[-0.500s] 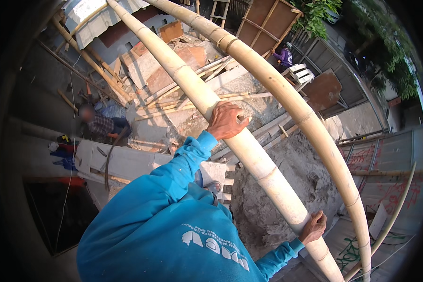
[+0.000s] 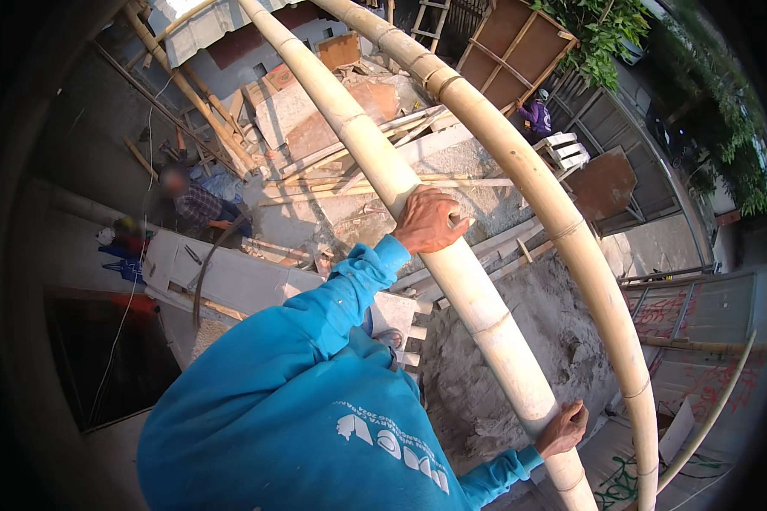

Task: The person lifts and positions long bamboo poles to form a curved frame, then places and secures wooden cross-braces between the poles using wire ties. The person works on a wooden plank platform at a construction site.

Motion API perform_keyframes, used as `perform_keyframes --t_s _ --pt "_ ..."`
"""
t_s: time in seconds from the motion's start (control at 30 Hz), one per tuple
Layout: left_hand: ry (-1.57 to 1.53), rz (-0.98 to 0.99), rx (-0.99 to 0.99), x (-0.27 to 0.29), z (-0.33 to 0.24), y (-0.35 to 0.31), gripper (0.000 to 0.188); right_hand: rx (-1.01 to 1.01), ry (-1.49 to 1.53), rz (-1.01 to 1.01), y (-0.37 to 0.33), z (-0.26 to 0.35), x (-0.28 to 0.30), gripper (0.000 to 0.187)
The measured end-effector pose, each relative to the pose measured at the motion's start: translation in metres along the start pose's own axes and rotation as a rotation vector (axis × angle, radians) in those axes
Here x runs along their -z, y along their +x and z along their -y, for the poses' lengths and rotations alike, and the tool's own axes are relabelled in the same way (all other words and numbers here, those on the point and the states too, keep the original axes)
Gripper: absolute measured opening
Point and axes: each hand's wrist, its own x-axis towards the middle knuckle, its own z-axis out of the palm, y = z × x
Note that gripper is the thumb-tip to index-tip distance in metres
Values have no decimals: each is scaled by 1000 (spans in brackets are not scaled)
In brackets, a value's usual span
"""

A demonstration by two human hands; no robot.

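Only the view has been shifted; the bamboo pole (image 2: 462,277) is still touched by left hand (image 2: 432,220) and right hand (image 2: 562,427), both curled, whether gripping cannot be told; little seems advanced

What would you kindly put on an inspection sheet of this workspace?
Surface: grey heap on the ground below.
Job's things: bamboo pole beneath both hands; second pole to its right.
Clutter: boards strewn about the ground.
Grippers: left hand curled over the pole; right hand likewise, lower in the picture.
Cables: thin pale line at left, kind unclear.
Surroundings: co-worker in checked shirt, another in purple.
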Motion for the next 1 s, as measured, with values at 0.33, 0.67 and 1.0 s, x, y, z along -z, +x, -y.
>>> perform_keyframes --t_s 0.33,0.67,1.0 --pt "3 -6 25 0 6 -2 36 17 51 -45 -6 4 -2 48" --pt "112 106 -8 3 15 15 38 -26 72 -180 2 15 -7 26" --pt "132 135 33 6 2 16 46 -57 153 -228 -8 10 -5 27"
